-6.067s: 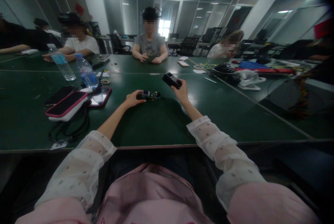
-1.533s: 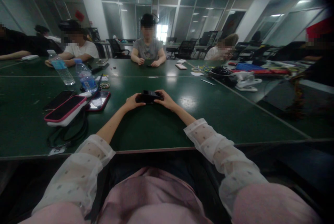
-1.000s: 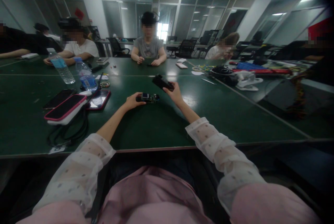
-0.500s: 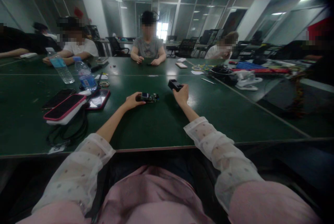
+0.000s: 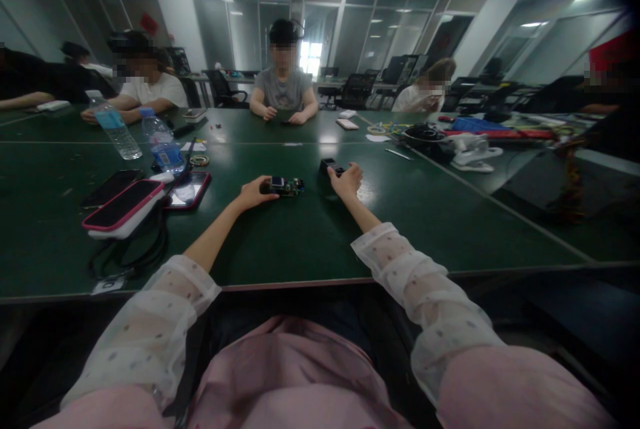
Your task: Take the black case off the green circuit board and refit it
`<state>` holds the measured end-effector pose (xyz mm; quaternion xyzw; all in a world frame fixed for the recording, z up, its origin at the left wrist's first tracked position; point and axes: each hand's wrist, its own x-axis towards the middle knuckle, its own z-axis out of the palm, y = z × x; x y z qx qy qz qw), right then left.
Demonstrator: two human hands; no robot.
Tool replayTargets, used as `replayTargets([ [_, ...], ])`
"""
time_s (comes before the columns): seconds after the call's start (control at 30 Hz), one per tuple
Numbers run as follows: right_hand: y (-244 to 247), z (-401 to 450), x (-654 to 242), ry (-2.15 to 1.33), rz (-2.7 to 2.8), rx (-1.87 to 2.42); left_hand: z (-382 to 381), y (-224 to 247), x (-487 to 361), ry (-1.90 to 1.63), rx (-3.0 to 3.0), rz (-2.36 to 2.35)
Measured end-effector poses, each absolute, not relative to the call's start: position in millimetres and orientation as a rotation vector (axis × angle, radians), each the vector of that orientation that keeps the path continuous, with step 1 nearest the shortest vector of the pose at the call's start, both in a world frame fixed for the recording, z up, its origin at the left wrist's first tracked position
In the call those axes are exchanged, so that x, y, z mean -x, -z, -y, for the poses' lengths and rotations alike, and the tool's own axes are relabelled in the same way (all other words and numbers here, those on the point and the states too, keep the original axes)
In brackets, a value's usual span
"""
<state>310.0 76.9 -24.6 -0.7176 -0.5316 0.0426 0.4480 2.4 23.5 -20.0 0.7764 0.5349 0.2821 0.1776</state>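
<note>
My left hand (image 5: 253, 193) is closed around the left end of a small circuit board (image 5: 293, 187) with a little screen, held low over the green table (image 5: 300, 242). Bare components show at the board's right end. To the right, a black hollow case (image 5: 329, 165) stands at the fingertips of my right hand (image 5: 347, 181). Its thumb lies along the case's near side, while the other fingers are lifted and spread away from it. Whether the thumb still presses on the case is hard to see.
On the left are two water bottles (image 5: 116, 127) (image 5: 163, 142), a pink-edged phone (image 5: 125, 205), other phones and a black cable (image 5: 135, 252). A pen (image 5: 399, 155) and a white device (image 5: 475, 153) lie to the right. A person (image 5: 284, 82) sits opposite.
The black case has come down slightly and to the left. The fingers of my right hand have loosened and spread from it. My left hand and the circuit board have hardly moved.
</note>
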Motion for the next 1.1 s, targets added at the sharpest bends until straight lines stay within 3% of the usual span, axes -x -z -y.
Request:
replayTargets([
  [1.1, 33.1, -85.3, -319.9, -0.102, 1.452, 1.732, -19.6, 16.6, -4.9, -0.731, -2.237, -1.561],
])
